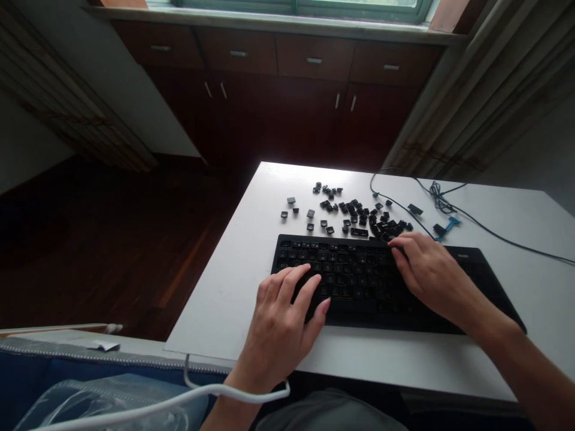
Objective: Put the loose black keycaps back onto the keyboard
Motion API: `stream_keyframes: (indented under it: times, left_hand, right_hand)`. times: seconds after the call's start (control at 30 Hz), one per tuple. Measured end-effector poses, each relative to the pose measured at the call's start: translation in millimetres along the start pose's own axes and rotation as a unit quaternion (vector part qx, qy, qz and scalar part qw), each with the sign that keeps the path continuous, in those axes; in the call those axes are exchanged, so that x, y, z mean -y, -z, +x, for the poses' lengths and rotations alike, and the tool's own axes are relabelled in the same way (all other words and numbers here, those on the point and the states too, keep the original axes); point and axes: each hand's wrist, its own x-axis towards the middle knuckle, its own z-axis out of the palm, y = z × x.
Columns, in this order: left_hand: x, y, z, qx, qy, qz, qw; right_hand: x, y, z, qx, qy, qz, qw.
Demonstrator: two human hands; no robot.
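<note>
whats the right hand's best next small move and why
Perhaps reach for one of the loose keycaps: they lie just beyond the keyboard, and the right hand is at its far edge, while the left hand is over its left side.

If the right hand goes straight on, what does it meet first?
Most likely the loose black keycaps just past the far edge of the keyboard, though the height of the right hand is hard to judge.
</note>
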Motion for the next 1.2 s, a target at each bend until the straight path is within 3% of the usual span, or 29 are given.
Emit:
stream_keyframes:
  times: [0.1, 0.17, 0.27, 0.37, 0.77, 0.9, 1.0, 1.1, 1.2]
  left_hand:
    - [-2, 1, 1, 0.002, -0.015, 0.002, 1.000]
    - [-4, 0, 1, -0.002, -0.014, 0.005, 1.000]
    - [-5, -2, 0, -0.013, -0.009, 0.012, 1.000]
    - [-4, -3, 0, -0.029, -0.006, 0.028, 0.999]
    - [-5, -3, -4, -0.035, 0.004, 0.029, 0.999]
    - [-7, -2, -3, -0.016, 0.000, 0.022, 1.000]
    - [-7, -1, -2, -0.008, -0.002, 0.013, 1.000]
    - [-7, -2, -3, -0.002, -0.002, 0.007, 1.000]
    - [-7, -2, -4, 0.001, -0.001, 0.003, 1.000]
  right_hand:
    - [16, -7, -15, -0.089, 0.004, -0.021, 0.996]
    - [36, -10, -26, -0.129, 0.028, 0.017, 0.991]
    - [67, -15, -42, -0.124, 0.066, 0.071, 0.987]
    - [81, -21, -50, -0.115, 0.061, 0.088, 0.988]
    - [84, -23, -47, -0.133, 0.009, 0.083, 0.988]
    - [65, -7, -48, -0.159, 0.032, 0.086, 0.983]
    - [35, 4, -41, -0.180, -0.005, 0.024, 0.983]
    - [7, 2, -30, -0.143, -0.030, -0.041, 0.988]
    - [-8, -9, -23, -0.107, -0.006, -0.047, 0.993]
